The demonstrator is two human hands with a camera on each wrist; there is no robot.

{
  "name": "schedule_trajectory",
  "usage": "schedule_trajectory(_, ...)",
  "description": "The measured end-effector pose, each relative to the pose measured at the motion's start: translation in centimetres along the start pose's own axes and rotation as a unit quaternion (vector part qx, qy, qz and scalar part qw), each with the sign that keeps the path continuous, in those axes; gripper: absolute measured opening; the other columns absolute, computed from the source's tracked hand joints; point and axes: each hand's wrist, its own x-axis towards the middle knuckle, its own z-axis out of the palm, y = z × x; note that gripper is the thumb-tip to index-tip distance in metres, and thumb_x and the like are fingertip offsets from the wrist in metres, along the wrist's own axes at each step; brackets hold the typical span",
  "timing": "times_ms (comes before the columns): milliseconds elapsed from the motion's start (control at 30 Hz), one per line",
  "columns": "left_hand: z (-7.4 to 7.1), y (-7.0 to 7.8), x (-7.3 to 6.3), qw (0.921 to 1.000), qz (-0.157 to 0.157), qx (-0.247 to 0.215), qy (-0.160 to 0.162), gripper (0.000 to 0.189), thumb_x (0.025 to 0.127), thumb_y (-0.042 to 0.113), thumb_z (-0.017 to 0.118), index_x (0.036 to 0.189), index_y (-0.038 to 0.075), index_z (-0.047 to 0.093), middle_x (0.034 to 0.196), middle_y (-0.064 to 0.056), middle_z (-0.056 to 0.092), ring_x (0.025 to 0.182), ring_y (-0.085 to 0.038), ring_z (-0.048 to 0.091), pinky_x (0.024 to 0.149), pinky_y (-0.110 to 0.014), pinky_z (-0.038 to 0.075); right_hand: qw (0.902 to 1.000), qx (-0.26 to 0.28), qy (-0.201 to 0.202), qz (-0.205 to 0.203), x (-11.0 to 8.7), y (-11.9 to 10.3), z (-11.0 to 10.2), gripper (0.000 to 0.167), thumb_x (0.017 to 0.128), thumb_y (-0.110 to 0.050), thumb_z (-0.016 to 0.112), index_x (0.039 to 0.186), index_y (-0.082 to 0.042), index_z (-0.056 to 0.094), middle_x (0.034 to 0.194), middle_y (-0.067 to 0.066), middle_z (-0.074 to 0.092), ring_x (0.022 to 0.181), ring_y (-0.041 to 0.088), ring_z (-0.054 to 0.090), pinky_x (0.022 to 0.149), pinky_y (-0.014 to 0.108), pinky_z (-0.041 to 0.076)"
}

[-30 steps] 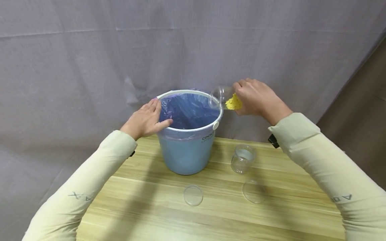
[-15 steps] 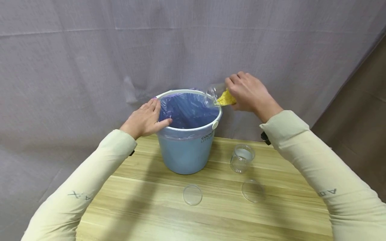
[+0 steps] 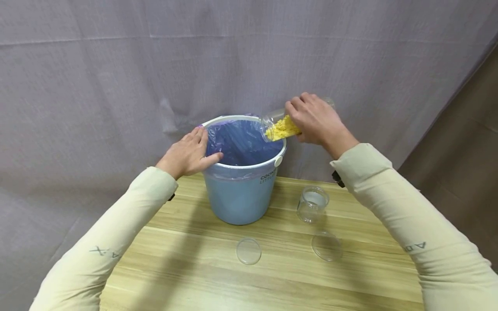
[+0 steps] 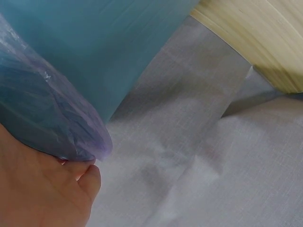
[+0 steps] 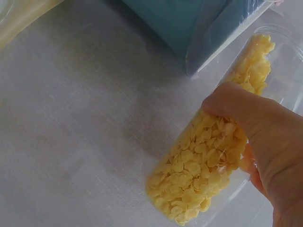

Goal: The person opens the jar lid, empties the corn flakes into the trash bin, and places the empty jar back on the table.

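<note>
A light blue bin (image 3: 239,196) with a white rim stands on the wooden table, lined with a translucent bluish-purple bag (image 3: 243,140). My left hand (image 3: 184,155) rests on the left of its rim, thumb stretched along the near side. Seen from the left wrist, that hand (image 4: 45,189) lies against the overhanging bag. My right hand (image 3: 313,119) grips a clear jar (image 3: 275,115) tilted nearly level, its mouth over the bin's right rim. Yellow flakes (image 3: 283,128) lie along the jar's lower side and reach its mouth. In the right wrist view the flakes (image 5: 194,165) fill much of it.
Right of the bin an uncovered clear jar (image 3: 312,205) stands on the table (image 3: 218,285). Two clear round discs, a left one (image 3: 249,251) and a right one (image 3: 327,247), lie in front. A grey curtain (image 3: 249,56) hangs close behind the bin.
My right hand has moved left with the jar, bringing its mouth over the bin. The flakes have slid toward the mouth. My left hand has stayed on the rim.
</note>
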Motion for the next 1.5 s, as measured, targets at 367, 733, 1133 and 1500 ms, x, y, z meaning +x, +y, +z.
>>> schedule_trajectory(367, 0.16, 0.05, 0.05, 1.0, -0.002, -0.004, -0.003, 0.101, 0.103, 0.065, 0.037, 0.162, -0.015, 0.018, 0.172, -0.033, 0.017, 0.164, -0.044, 0.014, 0.136, -0.053, 0.017, 0.9999, -0.009, 0.01, -0.001, 0.06, -0.03, 0.18, 0.071, 0.074, -0.016, 0.093, 0.127, 0.01, 0.054, 0.118, 0.029, 0.065, 0.11, 0.047, 0.062, 0.103, 0.057, 0.056)
schedule_trajectory(733, 0.16, 0.08, 0.18, 1.0, -0.002, 0.001, -0.009, 0.101, 0.104, 0.066, 0.035, 0.163, -0.014, 0.017, 0.173, -0.032, 0.016, 0.165, -0.043, 0.013, 0.136, -0.053, 0.016, 0.9999, -0.012, 0.001, -0.004, -0.01, 0.2, 0.22, 0.072, 0.076, -0.011, 0.09, 0.134, 0.01, 0.052, 0.125, 0.03, 0.064, 0.115, 0.047, 0.06, 0.108, 0.056, 0.054)
schedule_trajectory(1133, 0.18, 0.02, 0.35, 0.9999, -0.003, 0.005, -0.011, 0.1, 0.104, 0.065, 0.035, 0.162, -0.015, 0.017, 0.172, -0.033, 0.016, 0.164, -0.044, 0.013, 0.136, -0.053, 0.016, 0.9995, -0.03, 0.003, -0.006, 0.11, 0.14, 0.18, 0.076, 0.076, -0.011, 0.09, 0.137, 0.009, 0.051, 0.128, 0.03, 0.062, 0.118, 0.046, 0.059, 0.111, 0.055, 0.052)
schedule_trajectory(1500, 0.12, 0.43, 0.57, 0.9999, -0.001, 0.005, -0.009, 0.101, 0.104, 0.066, 0.035, 0.162, -0.015, 0.02, 0.172, -0.034, 0.018, 0.164, -0.044, 0.015, 0.136, -0.053, 0.018, 0.9993, -0.032, 0.013, -0.016, -0.06, 0.58, 0.25, 0.072, 0.075, -0.008, 0.089, 0.135, 0.009, 0.052, 0.127, 0.03, 0.063, 0.119, 0.047, 0.059, 0.112, 0.056, 0.051)
